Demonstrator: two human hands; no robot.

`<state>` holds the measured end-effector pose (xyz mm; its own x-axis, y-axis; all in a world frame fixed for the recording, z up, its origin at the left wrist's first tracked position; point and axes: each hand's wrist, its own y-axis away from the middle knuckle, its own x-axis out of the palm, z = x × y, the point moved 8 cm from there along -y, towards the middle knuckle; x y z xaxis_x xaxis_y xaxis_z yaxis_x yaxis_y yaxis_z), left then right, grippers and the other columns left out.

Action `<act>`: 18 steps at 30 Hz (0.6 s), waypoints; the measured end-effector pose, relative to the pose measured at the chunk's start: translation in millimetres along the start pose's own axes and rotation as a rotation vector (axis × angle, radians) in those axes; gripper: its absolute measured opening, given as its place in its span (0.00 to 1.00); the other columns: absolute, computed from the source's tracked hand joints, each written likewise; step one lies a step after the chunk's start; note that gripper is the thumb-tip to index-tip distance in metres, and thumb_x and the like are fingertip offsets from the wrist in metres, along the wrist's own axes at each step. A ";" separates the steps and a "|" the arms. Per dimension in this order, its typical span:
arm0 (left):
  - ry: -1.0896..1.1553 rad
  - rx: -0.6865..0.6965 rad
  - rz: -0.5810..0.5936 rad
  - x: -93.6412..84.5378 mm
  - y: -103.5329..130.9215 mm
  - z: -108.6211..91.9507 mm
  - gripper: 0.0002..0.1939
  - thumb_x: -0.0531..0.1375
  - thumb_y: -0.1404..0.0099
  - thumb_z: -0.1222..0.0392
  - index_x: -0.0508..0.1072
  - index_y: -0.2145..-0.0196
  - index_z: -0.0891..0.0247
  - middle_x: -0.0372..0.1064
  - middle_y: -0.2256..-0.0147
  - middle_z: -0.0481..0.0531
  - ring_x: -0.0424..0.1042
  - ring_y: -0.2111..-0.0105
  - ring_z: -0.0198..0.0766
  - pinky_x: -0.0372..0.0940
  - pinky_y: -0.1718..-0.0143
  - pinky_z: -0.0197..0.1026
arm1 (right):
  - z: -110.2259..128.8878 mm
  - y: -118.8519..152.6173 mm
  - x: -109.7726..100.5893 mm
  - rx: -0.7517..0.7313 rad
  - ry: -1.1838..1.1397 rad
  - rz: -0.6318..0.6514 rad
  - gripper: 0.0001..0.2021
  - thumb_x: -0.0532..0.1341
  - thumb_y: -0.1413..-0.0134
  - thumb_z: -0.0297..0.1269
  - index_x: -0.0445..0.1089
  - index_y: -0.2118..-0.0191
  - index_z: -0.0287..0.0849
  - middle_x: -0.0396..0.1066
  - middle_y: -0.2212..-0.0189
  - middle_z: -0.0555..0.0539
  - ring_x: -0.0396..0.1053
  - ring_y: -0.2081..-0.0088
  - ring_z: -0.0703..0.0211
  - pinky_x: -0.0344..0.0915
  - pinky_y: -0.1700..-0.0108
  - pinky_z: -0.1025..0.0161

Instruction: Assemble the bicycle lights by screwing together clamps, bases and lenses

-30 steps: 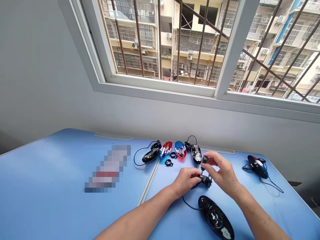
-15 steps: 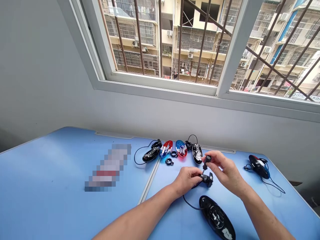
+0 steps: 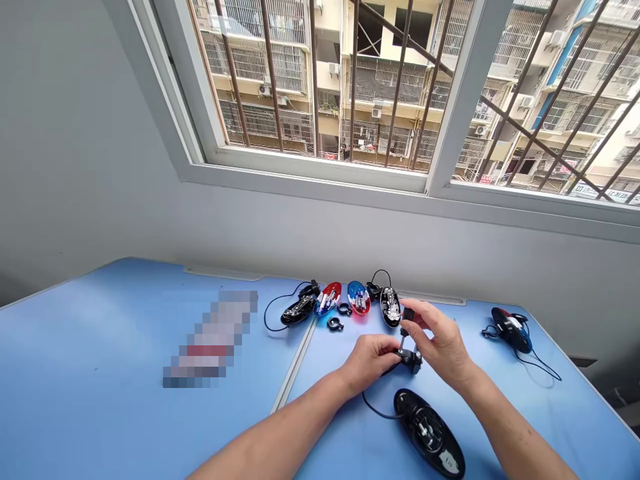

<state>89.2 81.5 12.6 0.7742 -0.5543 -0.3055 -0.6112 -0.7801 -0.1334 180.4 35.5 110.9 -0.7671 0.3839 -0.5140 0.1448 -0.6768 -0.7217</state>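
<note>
Indoor room, by look small hands-on workspace; whether home or workshop, cannot tell. Plain pale wall (image 3: 300, 227), framed window (image 3: 300, 167), metal bars (image 3: 271, 73) outside. Beyond, apartment-style building (image 3: 333, 90) with caged balconies (image 3: 250, 63), air-conditioner units (image 3: 334, 69). Blue bench (image 3: 125, 327) beneath window; hand-held screwdriver (image 3: 409, 315), opened plastic shells (image 3: 335, 289) with batteries (image 3: 327, 302), loose clamp rings (image 3: 335, 325) show small-parts handwork.

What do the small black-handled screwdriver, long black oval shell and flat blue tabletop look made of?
Small black-handled screwdriver: handle dull, probably plastic or rubber; shaft likely metal, by its grey sheen.
Long black oval shell: likely hard plastic, glossy, from its crisp highlights.
Flat blue tabletop: smooth, satin, perhaps laminate; soft bright patches show, but the core isn't visible.
</note>
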 end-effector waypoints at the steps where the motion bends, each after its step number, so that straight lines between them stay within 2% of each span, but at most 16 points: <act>1: 0.000 -0.004 -0.002 -0.2 0.1 0.1 0.05 0.54 0.50 0.66 0.68 0.81 0.64 0.53 0.84 0.41 0.52 0.80 0.31 0.48 0.78 0.33 | 1.2 -0.5 -0.9 -0.003 -0.006 0.026 0.14 0.55 0.41 0.31 0.65 0.49 0.47 0.72 0.65 0.47 0.71 0.67 0.61 0.72 0.66 0.63; 5: 0.009 -0.029 -0.006 -0.8 0.4 1.0 0.06 0.55 0.50 0.66 0.71 0.79 0.64 0.56 0.83 0.41 0.54 0.80 0.31 0.50 0.78 0.33 | -0.5 -2.9 -5.2 0.072 -0.076 0.165 0.16 0.52 0.40 0.30 0.64 0.47 0.47 0.72 0.56 0.45 0.72 0.60 0.59 0.72 0.61 0.62; 8: 0.022 -0.043 0.001 -0.7 0.6 2.0 0.08 0.55 0.49 0.65 0.74 0.75 0.64 0.59 0.82 0.42 0.56 0.80 0.32 0.52 0.77 0.33 | -7.9 -4.1 -7.4 0.174 -0.178 0.214 0.13 0.53 0.40 0.31 0.63 0.50 0.46 0.74 0.59 0.45 0.73 0.61 0.59 0.72 0.58 0.59; 12: 0.031 -0.039 0.015 -0.6 0.6 2.6 0.09 0.55 0.48 0.64 0.76 0.72 0.64 0.62 0.81 0.43 0.57 0.79 0.32 0.54 0.76 0.34 | -15.2 -6.7 -10.5 0.211 -0.194 0.141 0.09 0.56 0.42 0.33 0.64 0.55 0.45 0.75 0.66 0.46 0.74 0.67 0.60 0.72 0.63 0.60; 18: -0.007 -0.014 0.012 -1.7 0.3 2.4 0.08 0.56 0.48 0.64 0.76 0.73 0.63 0.64 0.79 0.44 0.59 0.77 0.33 0.54 0.74 0.34 | -10.5 -6.6 -8.5 0.145 -0.113 0.026 0.07 0.60 0.46 0.36 0.64 0.61 0.45 0.71 0.72 0.51 0.70 0.72 0.63 0.72 0.66 0.64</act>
<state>87.3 82.8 10.8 0.7659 -0.5614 -0.3133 -0.6178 -0.7776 -0.1169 192.6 43.3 115.2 -0.8311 0.2976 -0.4699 0.0798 -0.7723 -0.6302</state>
